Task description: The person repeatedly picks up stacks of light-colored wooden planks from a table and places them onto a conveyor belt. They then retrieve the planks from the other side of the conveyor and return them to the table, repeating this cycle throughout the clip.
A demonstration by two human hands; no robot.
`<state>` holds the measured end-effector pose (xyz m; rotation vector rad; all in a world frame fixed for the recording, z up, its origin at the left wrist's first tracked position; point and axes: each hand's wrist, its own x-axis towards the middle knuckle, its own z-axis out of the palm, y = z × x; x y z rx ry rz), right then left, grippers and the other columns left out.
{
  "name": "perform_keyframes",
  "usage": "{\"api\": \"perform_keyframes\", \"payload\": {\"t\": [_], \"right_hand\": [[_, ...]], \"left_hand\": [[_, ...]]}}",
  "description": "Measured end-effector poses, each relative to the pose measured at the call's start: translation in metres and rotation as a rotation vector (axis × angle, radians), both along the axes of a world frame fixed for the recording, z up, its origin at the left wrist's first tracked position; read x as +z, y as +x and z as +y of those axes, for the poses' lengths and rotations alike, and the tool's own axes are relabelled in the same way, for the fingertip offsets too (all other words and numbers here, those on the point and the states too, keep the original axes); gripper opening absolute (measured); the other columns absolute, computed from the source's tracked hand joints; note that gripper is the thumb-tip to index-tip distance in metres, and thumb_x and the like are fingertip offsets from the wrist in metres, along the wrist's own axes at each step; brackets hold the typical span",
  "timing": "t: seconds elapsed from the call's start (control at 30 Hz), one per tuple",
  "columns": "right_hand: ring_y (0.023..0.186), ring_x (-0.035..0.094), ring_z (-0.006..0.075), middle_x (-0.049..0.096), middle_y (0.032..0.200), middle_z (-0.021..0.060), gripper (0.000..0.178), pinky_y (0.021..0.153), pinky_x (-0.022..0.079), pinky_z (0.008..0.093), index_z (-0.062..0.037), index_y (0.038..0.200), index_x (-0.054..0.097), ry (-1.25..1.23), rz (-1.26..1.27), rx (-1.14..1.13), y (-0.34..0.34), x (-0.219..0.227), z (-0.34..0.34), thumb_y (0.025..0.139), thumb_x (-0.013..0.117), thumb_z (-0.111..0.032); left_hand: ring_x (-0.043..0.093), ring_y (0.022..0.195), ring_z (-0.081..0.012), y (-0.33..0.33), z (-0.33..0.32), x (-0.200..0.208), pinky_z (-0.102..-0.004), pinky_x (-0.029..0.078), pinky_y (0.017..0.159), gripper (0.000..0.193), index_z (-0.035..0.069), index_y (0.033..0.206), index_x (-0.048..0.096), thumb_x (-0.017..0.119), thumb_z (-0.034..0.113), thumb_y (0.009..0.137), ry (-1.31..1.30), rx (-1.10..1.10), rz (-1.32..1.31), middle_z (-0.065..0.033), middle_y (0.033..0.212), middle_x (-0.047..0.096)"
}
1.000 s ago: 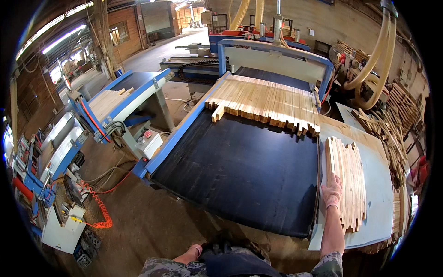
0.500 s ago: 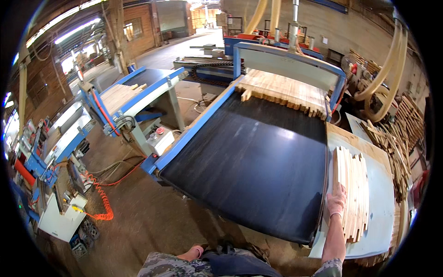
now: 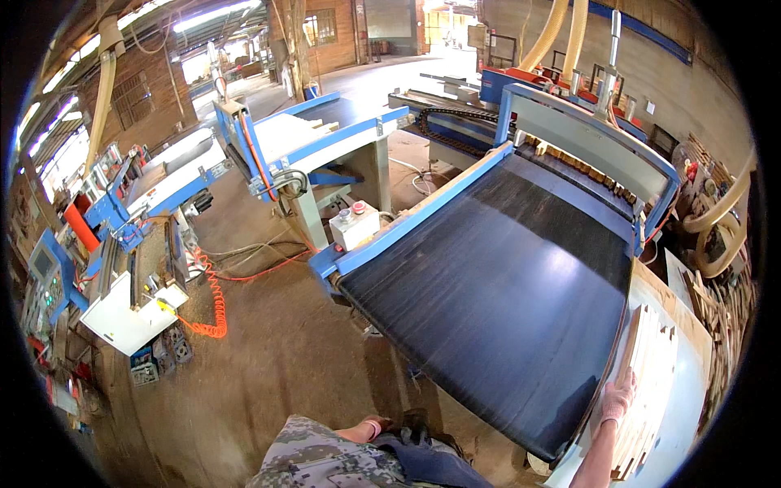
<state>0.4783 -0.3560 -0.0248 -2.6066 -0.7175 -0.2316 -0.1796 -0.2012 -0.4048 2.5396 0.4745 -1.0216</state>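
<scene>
My right hand, in a light pink glove, rests against the left edge of a stack of pale wooden strips. Its fingers look extended along the wood, with no strip lifted. The stack lies lengthwise on a pale sheet-topped table, right of a wide black conveyor belt. Low by my body is my left hand, with a pinkish cuff at the wrist; its fingers are too dark and small to read. At the belt's far end, a row of wood ends shows beneath a grey guard panel.
A blue rail edges the belt's left side, with a control box bearing a red button beside it. Further left stands another blue-framed conveyor. Hoses and an orange coiled air line run near the floor. Scrap wood lies piled at right.
My view has swung, so the scene sits further right and lower. The wood on the belt has moved away under the guard, leaving only its ends visible. My right hand stays by the stack.
</scene>
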Motion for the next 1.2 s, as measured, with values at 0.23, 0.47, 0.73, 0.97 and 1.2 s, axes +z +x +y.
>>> {"api": "perform_keyframes", "payload": {"t": [0.23,0.47,0.73,0.97,1.2], "right_hand": [[0.151,0.046,0.0392,0.051,0.162,0.0224,0.084,0.128,0.036,0.0432,-0.0048,0.159,0.053,0.018,0.007,0.017,-0.002,0.002,0.004,0.080,0.080,-0.006],[0.152,0.045,0.0387,0.050,0.164,0.0228,0.084,0.129,0.035,0.0420,-0.0058,0.160,0.053,0.019,0.003,0.006,0.004,-0.001,-0.002,0.080,0.079,-0.004],[0.151,0.045,0.0363,0.052,0.161,0.0172,0.081,0.128,0.036,0.0426,-0.0085,0.159,0.053,-0.017,-0.020,0.003,0.000,-0.007,0.001,0.082,0.080,-0.008],[0.131,0.060,0.0385,0.070,0.133,0.0173,0.056,0.116,0.047,0.0465,-0.0068,0.142,0.066,0.161,-0.090,0.201,-0.038,0.038,-0.006,0.087,0.073,-0.016],[0.150,0.045,0.0418,0.054,0.158,0.0204,0.080,0.126,0.037,0.0486,-0.0109,0.160,0.050,0.031,0.191,0.070,-0.022,0.058,0.008,0.087,0.077,-0.028]], "left_hand": [[0.047,0.155,-0.0233,0.012,0.000,-0.007,-0.0420,0.051,0.118,0.055,0.019,0.166,0.046,0.055,0.025,0.112,-0.170,0.464,0.113,-0.0023,0.174,0.041],[0.049,0.154,-0.0210,0.010,-0.003,0.005,-0.0434,0.049,0.119,0.049,0.021,0.164,0.049,0.046,0.024,0.115,-0.072,0.179,0.154,-0.0014,0.172,0.045],[0.052,0.150,-0.0267,0.003,-0.011,-0.008,-0.0435,0.049,0.118,0.046,0.019,0.159,0.054,0.040,0.023,0.115,-0.050,0.369,-0.083,-0.0036,0.167,0.051],[0.066,0.134,-0.0368,0.012,0.028,0.115,-0.0445,0.050,0.112,0.060,0.000,0.137,0.072,0.062,0.049,0.105,-0.181,1.363,-0.386,-0.0207,0.144,0.070],[0.073,0.122,-0.0369,0.096,0.065,0.349,-0.0491,0.053,0.115,0.064,-0.013,0.129,0.070,0.073,0.045,0.102,-1.345,1.013,-0.830,-0.0260,0.130,0.074]]}}
